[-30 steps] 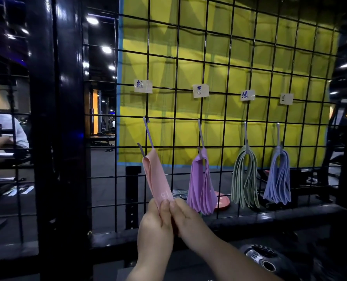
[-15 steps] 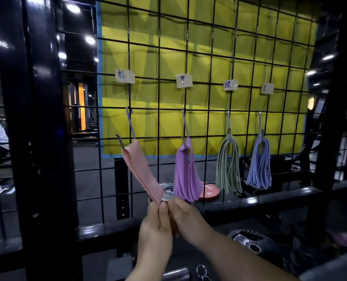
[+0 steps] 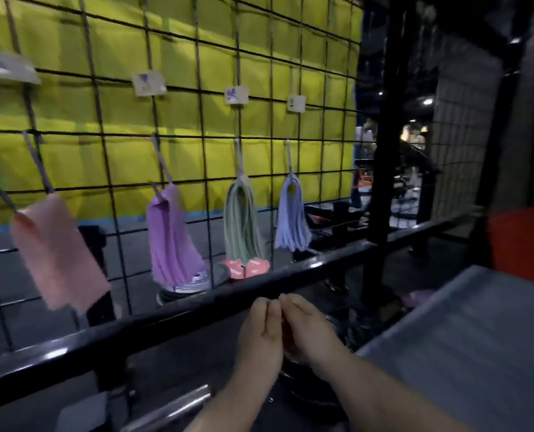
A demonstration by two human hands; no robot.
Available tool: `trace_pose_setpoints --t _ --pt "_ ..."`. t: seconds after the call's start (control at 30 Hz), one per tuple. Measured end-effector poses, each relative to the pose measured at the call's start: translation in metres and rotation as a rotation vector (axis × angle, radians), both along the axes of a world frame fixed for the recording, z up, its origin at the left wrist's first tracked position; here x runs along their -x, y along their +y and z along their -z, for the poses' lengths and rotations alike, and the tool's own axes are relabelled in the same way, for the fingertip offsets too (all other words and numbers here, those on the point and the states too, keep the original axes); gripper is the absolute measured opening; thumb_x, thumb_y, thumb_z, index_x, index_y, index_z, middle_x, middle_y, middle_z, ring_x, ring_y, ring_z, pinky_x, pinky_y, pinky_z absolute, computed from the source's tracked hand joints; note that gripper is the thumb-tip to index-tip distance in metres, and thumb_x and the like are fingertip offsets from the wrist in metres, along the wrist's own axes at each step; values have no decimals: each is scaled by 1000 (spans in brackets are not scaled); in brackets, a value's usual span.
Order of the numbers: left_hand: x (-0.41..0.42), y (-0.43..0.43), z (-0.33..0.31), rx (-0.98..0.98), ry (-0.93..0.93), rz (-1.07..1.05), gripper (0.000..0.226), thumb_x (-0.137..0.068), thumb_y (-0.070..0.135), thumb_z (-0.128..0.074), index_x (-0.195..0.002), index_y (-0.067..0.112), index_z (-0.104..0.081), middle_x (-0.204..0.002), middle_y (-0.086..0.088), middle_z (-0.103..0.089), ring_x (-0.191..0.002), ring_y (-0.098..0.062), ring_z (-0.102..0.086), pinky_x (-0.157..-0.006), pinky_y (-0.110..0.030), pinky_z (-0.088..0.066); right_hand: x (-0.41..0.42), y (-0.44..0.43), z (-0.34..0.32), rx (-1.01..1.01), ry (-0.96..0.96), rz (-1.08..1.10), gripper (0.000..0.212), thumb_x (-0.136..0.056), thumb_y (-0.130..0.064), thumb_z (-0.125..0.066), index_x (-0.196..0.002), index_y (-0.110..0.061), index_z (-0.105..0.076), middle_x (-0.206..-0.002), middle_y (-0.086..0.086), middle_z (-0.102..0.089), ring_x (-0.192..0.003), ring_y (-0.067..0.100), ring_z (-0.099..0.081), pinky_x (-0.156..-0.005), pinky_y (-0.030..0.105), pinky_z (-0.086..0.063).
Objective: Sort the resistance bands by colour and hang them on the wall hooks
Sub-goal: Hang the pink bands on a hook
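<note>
bands (image 3: 242, 213) hang bunched: pink (image 3: 60, 254), purple (image 3: 172, 241), green (image 3: 244, 235), blue (image 3: 292, 222); left hand (image 3: 261, 333), right hand (image 3: 311, 330) clenched, empty.

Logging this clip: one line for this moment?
pink bands, purple bands, green bands, blue bands: hung; left hand, right hand: together below rail, grip unclear

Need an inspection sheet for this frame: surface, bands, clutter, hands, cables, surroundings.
Surface: grey tabletop at lower right, blurred.
Job's things: pink bands, purple bands, green bands, blue bands hang on separate hooks of the wire grid, under paper labels.
Clutter: red weight plate, grey weight plate behind the grid.
Hands: left hand and right hand touch near the black rail, fingers curled; hold unclear.
Cables: nothing seen.
Surroundings: yellow panel behind grid.
</note>
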State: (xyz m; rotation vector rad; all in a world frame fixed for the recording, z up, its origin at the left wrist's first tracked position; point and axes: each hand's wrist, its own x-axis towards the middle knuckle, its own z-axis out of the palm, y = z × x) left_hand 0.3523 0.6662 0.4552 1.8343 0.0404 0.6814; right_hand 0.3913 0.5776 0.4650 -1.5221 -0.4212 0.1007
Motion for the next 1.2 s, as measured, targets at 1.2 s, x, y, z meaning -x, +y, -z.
trace_pose_setpoints --t 1.2 --pt "4 -532 153 -245 676 1145 26 -100 34 -38 -108 21 -60 -118 -11 -63 -101 -28 -59 -77 -32 -41 105 -535 131 555 600 1397 25 -96 -15 -45 -117 -10 -56 -115 21 -59 -106 36 -55 -86 30 -40"
